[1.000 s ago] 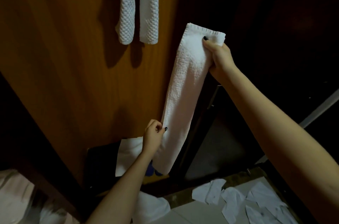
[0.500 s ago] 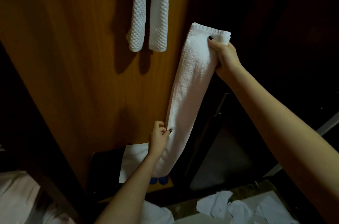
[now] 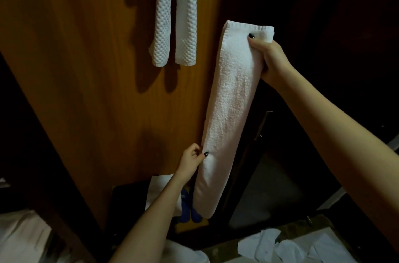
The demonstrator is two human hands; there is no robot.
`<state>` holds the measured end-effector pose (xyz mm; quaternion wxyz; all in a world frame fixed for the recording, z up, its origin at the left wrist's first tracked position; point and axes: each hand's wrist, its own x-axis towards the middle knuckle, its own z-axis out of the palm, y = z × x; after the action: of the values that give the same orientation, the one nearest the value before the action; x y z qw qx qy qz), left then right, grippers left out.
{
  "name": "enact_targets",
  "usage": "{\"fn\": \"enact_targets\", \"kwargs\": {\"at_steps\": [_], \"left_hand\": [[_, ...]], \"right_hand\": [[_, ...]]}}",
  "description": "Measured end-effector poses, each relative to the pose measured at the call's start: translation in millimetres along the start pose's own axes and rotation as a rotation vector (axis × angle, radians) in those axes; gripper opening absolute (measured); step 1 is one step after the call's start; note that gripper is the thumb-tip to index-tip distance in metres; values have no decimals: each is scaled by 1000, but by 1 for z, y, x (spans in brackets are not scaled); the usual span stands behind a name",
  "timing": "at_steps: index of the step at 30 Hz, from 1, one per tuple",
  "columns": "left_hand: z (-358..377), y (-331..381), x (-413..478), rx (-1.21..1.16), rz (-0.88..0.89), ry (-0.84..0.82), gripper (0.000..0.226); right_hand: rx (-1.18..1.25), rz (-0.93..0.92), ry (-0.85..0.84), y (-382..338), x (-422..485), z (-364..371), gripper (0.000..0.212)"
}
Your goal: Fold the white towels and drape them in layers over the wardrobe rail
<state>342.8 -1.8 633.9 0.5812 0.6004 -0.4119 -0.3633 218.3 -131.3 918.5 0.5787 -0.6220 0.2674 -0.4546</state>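
A white terry towel (image 3: 231, 111), folded into a long narrow strip, hangs in front of the wooden wardrobe panel (image 3: 86, 90). My right hand (image 3: 267, 55) grips its top right corner, thumb on the front. Lower down, my left hand (image 3: 192, 161) pinches the strip's left edge. Its bottom end hangs free below my left hand. A white waffle-weave towel (image 3: 174, 16) hangs in two strands at the top of the view; what it hangs from is out of frame.
More white cloth (image 3: 159, 187) lies inside the wardrobe behind my left arm, beside something blue (image 3: 190, 208). Several crumpled white cloths (image 3: 291, 247) lie at the bottom right. Pale fabric (image 3: 21, 237) sits at the bottom left. The wardrobe's right side is dark.
The view has tilted upward, so more of the waffle towel shows. Both hands keep their hold on the folded strip, in much the same pose.
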Motion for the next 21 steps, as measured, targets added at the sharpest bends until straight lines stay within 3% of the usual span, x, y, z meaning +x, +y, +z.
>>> {"fn": "enact_targets", "kwargs": {"at_steps": [3, 5, 8, 11, 14, 21], "left_hand": [[-9, 1, 6, 6, 0, 80, 9], [-21, 9, 13, -14, -13, 111, 15], [-47, 26, 26, 83, -42, 83, 25], [-80, 47, 35, 207, 10, 50, 16], [-118, 77, 36, 232, 84, 76, 10], [-198, 176, 52, 261, 210, 164, 21]], "right_hand": [[1, -44, 122, -1, 7, -5, 21], [14, -56, 195, 0, 16, -14, 24], [31, -42, 295, -1, 25, -24, 25], [-2, -56, 357, -3, 31, -32, 24], [-74, -61, 353, -11, 35, -35, 20], [-56, -69, 292, -40, 55, -27, 14]]}}
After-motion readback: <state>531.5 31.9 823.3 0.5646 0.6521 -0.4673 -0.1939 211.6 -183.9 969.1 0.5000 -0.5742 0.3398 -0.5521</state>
